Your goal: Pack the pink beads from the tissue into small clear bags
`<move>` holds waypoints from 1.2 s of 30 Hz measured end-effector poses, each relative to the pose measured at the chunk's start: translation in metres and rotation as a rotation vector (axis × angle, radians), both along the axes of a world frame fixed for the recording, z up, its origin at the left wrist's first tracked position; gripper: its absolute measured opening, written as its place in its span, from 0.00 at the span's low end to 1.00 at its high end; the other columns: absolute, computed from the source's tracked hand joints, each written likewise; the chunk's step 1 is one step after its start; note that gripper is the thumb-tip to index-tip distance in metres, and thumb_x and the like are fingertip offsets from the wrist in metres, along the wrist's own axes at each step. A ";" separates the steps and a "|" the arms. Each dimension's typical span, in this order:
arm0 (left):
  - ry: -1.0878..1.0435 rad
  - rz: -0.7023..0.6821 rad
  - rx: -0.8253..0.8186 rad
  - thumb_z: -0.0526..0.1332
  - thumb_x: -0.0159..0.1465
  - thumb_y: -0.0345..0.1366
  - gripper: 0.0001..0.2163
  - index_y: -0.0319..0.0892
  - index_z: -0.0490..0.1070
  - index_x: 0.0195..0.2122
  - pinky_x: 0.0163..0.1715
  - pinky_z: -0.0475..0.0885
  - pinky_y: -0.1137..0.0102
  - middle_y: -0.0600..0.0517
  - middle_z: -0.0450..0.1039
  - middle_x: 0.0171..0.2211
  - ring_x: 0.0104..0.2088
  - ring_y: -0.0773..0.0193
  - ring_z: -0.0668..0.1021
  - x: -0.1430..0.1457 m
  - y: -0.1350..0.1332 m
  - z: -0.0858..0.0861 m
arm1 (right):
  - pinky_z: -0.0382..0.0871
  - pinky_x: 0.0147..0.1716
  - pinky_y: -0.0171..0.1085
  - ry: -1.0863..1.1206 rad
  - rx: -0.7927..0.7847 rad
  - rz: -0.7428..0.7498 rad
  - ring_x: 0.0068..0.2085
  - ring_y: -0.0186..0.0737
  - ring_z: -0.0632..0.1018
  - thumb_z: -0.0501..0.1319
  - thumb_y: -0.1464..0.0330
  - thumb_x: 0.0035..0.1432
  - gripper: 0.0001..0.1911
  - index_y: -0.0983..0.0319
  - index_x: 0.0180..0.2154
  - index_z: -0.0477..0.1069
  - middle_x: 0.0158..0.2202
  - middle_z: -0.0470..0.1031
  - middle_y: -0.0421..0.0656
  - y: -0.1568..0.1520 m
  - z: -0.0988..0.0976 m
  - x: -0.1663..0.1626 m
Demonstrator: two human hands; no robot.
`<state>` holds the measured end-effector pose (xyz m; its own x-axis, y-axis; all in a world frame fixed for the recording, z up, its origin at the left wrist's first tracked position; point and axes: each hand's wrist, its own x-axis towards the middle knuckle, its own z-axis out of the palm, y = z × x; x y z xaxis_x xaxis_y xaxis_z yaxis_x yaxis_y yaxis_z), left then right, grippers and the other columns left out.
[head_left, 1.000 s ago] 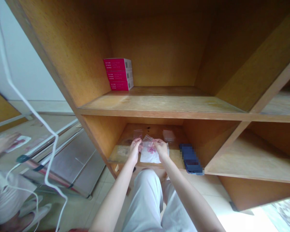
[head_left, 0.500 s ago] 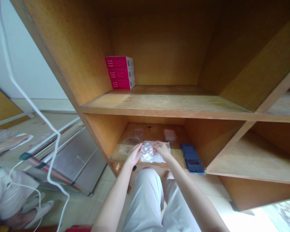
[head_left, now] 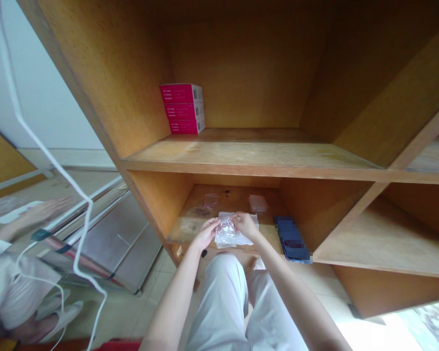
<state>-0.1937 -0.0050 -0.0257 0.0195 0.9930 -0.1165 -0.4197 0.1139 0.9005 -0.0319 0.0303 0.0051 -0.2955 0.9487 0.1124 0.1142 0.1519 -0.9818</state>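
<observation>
Holding both arms forward around the knees (head_left: 225, 280), the person works with the two hands close together at the front of the lower shelf (head_left: 190, 226). The left hand (head_left: 206, 235) seems to pinch the upper left edge of a clear plastic bag (head_left: 227, 236) between thumb and fingertips. The right hand (head_left: 244, 225) has its fingertips closed at the upper right part of the same bag; how firmly either hand presses, one cannot tell. The bag is between the hands, above or upon a white paper (head_left: 244, 241); whether it touches the paper is not clear. Something pinkish shows near its top, too small to name.

By judgement, the step in hand is the handling of the bag's mouth or upper edge. Any next move with such thin, shiny film would call for a light but sure pinch on both sides, because it may slip or fold.

To the right of the paper, apart from it, lies a dark blue object (head_left: 290, 239), partly blurred. Farther back lie two small clear packets, the left packet (head_left: 211, 201) and the right packet (head_left: 258, 203). On the upper shelf (head_left: 256, 153) three pink boxes (head_left: 181, 109) are stacked. Away to the left, a co-worker's hand (head_left: 44, 210) is over a white sheet (head_left: 16, 213).
</observation>
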 end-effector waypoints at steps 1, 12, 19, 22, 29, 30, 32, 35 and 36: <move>-0.004 -0.002 -0.001 0.66 0.47 0.38 0.11 0.39 0.68 0.28 0.25 0.65 0.77 0.54 0.68 0.24 0.25 0.71 0.72 0.000 0.000 0.000 | 0.58 0.13 0.28 0.016 -0.023 0.002 0.14 0.30 0.66 0.58 0.67 0.43 0.07 0.65 0.22 0.70 0.13 0.66 0.37 0.000 0.000 0.000; 0.006 -0.025 0.008 0.66 0.45 0.35 0.09 0.38 0.67 0.24 0.24 0.63 0.77 0.55 0.66 0.22 0.24 0.72 0.70 -0.003 0.000 -0.001 | 0.61 0.15 0.28 0.109 -0.214 0.036 0.16 0.30 0.68 0.62 0.65 0.41 0.09 0.66 0.23 0.70 0.16 0.69 0.38 -0.007 0.002 -0.001; -0.028 -0.055 -0.003 0.66 0.44 0.33 0.08 0.38 0.68 0.23 0.25 0.64 0.76 0.54 0.68 0.22 0.23 0.72 0.70 -0.005 0.000 0.000 | 0.60 0.14 0.28 0.098 -0.194 0.056 0.15 0.28 0.66 0.62 0.66 0.40 0.08 0.65 0.20 0.67 0.13 0.66 0.36 -0.008 0.006 0.001; -0.044 -0.055 -0.003 0.66 0.45 0.33 0.07 0.37 0.69 0.23 0.25 0.64 0.75 0.54 0.68 0.22 0.23 0.71 0.70 -0.004 -0.001 0.000 | 0.60 0.14 0.28 0.099 -0.186 0.061 0.15 0.29 0.67 0.62 0.66 0.40 0.08 0.65 0.19 0.67 0.13 0.66 0.36 -0.007 0.007 0.002; -0.008 -0.131 0.000 0.64 0.47 0.35 0.08 0.37 0.70 0.27 0.29 0.66 0.72 0.50 0.71 0.26 0.26 0.67 0.73 -0.001 -0.001 0.003 | 0.60 0.15 0.28 0.083 -0.169 0.128 0.16 0.30 0.69 0.61 0.65 0.42 0.08 0.65 0.20 0.69 0.16 0.71 0.40 -0.010 0.009 0.000; 0.001 -0.140 0.007 0.64 0.48 0.35 0.08 0.37 0.70 0.27 0.29 0.66 0.72 0.50 0.71 0.26 0.27 0.67 0.73 0.000 -0.002 0.003 | 0.60 0.16 0.28 0.084 -0.171 0.150 0.17 0.30 0.70 0.60 0.65 0.42 0.09 0.65 0.21 0.70 0.17 0.72 0.41 -0.011 0.009 -0.001; 0.011 -0.150 0.022 0.64 0.48 0.35 0.07 0.37 0.70 0.25 0.29 0.66 0.73 0.52 0.71 0.25 0.26 0.68 0.73 0.000 -0.002 0.004 | 0.61 0.16 0.28 0.095 -0.173 0.183 0.18 0.31 0.71 0.59 0.65 0.43 0.09 0.65 0.21 0.70 0.18 0.73 0.42 -0.012 0.010 -0.005; 0.028 -0.154 0.035 0.64 0.49 0.36 0.07 0.37 0.70 0.25 0.28 0.64 0.74 0.53 0.70 0.23 0.25 0.70 0.72 0.000 -0.003 0.004 | 0.61 0.16 0.28 0.111 -0.168 0.185 0.17 0.31 0.71 0.58 0.66 0.44 0.09 0.65 0.21 0.69 0.18 0.73 0.42 -0.014 0.010 -0.008; 0.037 -0.151 0.036 0.64 0.48 0.37 0.07 0.38 0.70 0.25 0.27 0.64 0.74 0.53 0.70 0.23 0.25 0.70 0.72 0.000 -0.003 0.004 | 0.61 0.16 0.28 0.115 -0.165 0.182 0.17 0.31 0.71 0.58 0.66 0.44 0.09 0.65 0.21 0.69 0.17 0.73 0.42 -0.014 0.010 -0.009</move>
<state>-0.1939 -0.0084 -0.0215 0.1657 0.9825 -0.0848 -0.3665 0.1412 0.9196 -0.0412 0.0159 0.0153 -0.4568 0.8896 0.0033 -0.0140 -0.0035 -0.9999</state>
